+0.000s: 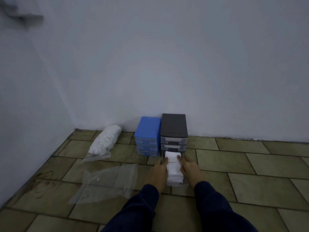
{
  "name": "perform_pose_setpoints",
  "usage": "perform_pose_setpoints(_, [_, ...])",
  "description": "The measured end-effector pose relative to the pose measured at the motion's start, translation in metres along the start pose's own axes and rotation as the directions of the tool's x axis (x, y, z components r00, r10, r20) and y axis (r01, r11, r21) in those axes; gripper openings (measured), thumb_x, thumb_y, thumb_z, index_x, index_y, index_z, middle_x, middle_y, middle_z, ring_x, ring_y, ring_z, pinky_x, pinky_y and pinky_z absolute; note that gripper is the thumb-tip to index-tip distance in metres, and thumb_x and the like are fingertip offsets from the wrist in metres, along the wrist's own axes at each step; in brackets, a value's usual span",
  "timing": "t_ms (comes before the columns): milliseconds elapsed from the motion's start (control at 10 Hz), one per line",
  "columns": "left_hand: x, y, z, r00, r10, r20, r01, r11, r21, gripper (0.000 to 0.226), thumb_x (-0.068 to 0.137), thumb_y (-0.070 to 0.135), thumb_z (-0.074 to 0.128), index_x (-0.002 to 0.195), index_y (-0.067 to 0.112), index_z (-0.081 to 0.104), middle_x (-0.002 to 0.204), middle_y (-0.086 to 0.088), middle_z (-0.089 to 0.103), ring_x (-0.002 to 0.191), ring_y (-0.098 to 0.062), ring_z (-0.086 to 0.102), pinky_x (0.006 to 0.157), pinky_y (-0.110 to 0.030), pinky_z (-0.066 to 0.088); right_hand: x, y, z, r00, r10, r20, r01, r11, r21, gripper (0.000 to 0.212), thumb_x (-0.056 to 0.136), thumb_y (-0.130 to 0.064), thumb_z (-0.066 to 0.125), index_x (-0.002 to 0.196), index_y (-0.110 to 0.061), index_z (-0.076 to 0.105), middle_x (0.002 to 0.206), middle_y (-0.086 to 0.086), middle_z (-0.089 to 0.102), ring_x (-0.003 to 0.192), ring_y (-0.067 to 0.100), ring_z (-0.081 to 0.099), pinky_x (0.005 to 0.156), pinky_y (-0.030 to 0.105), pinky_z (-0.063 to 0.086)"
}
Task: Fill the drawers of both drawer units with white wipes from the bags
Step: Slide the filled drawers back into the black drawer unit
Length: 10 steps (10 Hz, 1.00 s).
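Left hand: the left hand [158,171] lies along the left side of the pulled-out drawer [179,182], fingers fairly straight and pressed against the stack of white wipes [173,168]; it does not plainly curl round anything.
Right hand: the right hand [190,169] mirrors it on the right side, fingers extended against the wipes, so the stack sits squeezed between the two hands.
Wipes in hand: a thick white pile fills the open drawer from front to back and stands a little above its rim.
Drawer: it is the bottom drawer of the black drawer unit [173,131], drawn well out onto the floor [250,164].
Step in hand: by my reading, packing and squaring the wipes in this drawer.
Next move: likely pressing the pile flat enough to clear the frame, then pushing the drawer in straight; a proud stack could snag.
Drawer units: two, the black one and a blue drawer unit [147,131] touching its left side, both against the wall.
Drawers: three on each unit; the other five are shut, and their contents are too dim to judge.
Bags: two, a full bag [104,141] of wipes near the wall to the left, and an empty-looking clear bag [107,181] nearer, left of the hands.
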<state>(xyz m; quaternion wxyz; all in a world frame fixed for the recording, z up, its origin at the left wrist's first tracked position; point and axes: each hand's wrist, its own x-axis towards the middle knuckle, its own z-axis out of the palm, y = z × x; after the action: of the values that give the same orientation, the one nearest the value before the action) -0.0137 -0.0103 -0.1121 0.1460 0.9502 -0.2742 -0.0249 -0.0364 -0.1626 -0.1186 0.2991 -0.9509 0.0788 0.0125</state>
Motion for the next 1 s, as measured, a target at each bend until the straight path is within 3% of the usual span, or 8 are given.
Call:
perform_pose_setpoints(100, [0.008,-0.006,0.013,0.991,-0.108,-0.079,0.093,0.981,-0.171,0.033,0.097,0.048,0.038,0.105,0.023,0.058,0.105,-0.01,0.066,0.087,-0.019,0.063,0.088,-0.042,0.052,0.001,-0.004,-0.002,1.0,0.027,0.016,-0.027,0.999,-0.022,0.042,0.099,-0.014,0.035,0.141,-0.012,0.037,0.137,0.021,0.045,0.125,0.035,0.044,0.104,0.042,0.037])
perform_pose_setpoints(200, [0.01,-0.001,0.01,0.993,-0.089,-0.072,0.074,0.98,-0.184,0.029,0.097,0.045,0.041,0.108,0.024,0.058,0.105,-0.011,0.065,0.095,-0.027,0.063,0.089,-0.047,0.051,0.003,-0.007,-0.004,0.999,0.023,0.022,-0.021,0.995,-0.095,0.046,0.1,-0.014,0.035,0.145,-0.014,0.028,0.126,0.019,0.052,0.109,0.029,0.056,0.094,0.035,0.047])
perform_pose_setpoints(300, [0.013,0.002,-0.004,0.997,-0.067,0.042,0.072,0.99,-0.119,0.041,0.1,0.016,0.039,0.141,0.015,0.038,0.138,-0.011,0.043,0.117,-0.028,0.05,0.099,-0.037,0.044,0.003,-0.01,-0.007,1.0,0.005,0.026,-0.001,0.989,-0.151,0.047,0.1,-0.014,0.035,0.146,-0.015,0.025,0.123,0.016,0.053,0.102,0.023,0.059,0.09,0.03,0.049])
perform_pose_setpoints(400, [0.014,-0.002,-0.007,0.991,-0.111,0.073,0.123,0.974,-0.192,0.049,0.098,0.009,0.04,0.146,0.013,0.029,0.145,-0.013,0.033,0.126,-0.029,0.042,0.104,-0.036,0.039,0.007,-0.015,-0.009,1.0,-0.012,0.004,0.012,0.989,-0.144,0.04,0.099,-0.011,0.037,0.139,-0.01,0.039,0.12,0.016,0.058,0.102,0.024,0.06,0.09,0.03,0.049])
perform_pose_setpoints(500, [0.018,-0.003,-0.008,0.989,-0.089,0.115,0.106,0.983,-0.149,0.05,0.1,0.015,0.038,0.148,0.015,0.024,0.143,-0.013,0.033,0.124,-0.028,0.042,0.104,-0.035,0.038,0.01,-0.022,-0.015,1.0,-0.011,-0.007,0.009,0.979,-0.203,0.032,0.098,-0.007,0.037,0.126,-0.008,0.052,0.115,0.014,0.062,0.099,0.023,0.062,0.086,0.025,0.049])
perform_pose_setpoints(600, [0.02,0.001,-0.009,0.992,-0.098,0.077,0.108,0.986,-0.128,0.048,0.099,0.017,0.039,0.146,0.015,0.026,0.138,-0.013,0.037,0.12,-0.027,0.046,0.101,-0.036,0.041,0.007,-0.021,-0.019,0.999,-0.027,0.026,0.033,0.973,-0.23,0.031,0.099,-0.012,0.037,0.128,-0.009,0.049,0.118,0.012,0.062,0.102,0.023,0.061,0.089,0.026,0.048])
perform_pose_setpoints(800, [0.014,0.0,-0.011,0.994,-0.065,0.084,0.069,0.997,-0.042,0.065,0.098,0.02,0.043,0.151,0.02,0.005,0.137,-0.015,0.04,0.117,-0.028,0.049,0.097,-0.038,0.044,-0.003,-0.017,-0.018,0.999,0.0,0.041,0.007,0.985,-0.173,0.044,0.1,-0.026,0.039,0.142,-0.017,0.032,0.127,0.014,0.053,0.108,0.024,0.057,0.092,0.029,0.047])
perform_pose_setpoints(1000, [0.015,0.002,-0.017,0.99,-0.031,0.14,0.008,0.987,0.16,0.067,0.099,0.021,0.041,0.151,0.018,-0.002,0.147,-0.018,0.028,0.121,-0.031,0.046,0.096,-0.039,0.042,-0.002,-0.022,-0.018,0.995,0.014,0.103,0.031,0.906,-0.423,0.061,0.098,-0.026,0.044,0.149,-0.02,0.011,0.134,0.015,0.045,0.114,0.026,0.054,0.095,0.034,0.046])
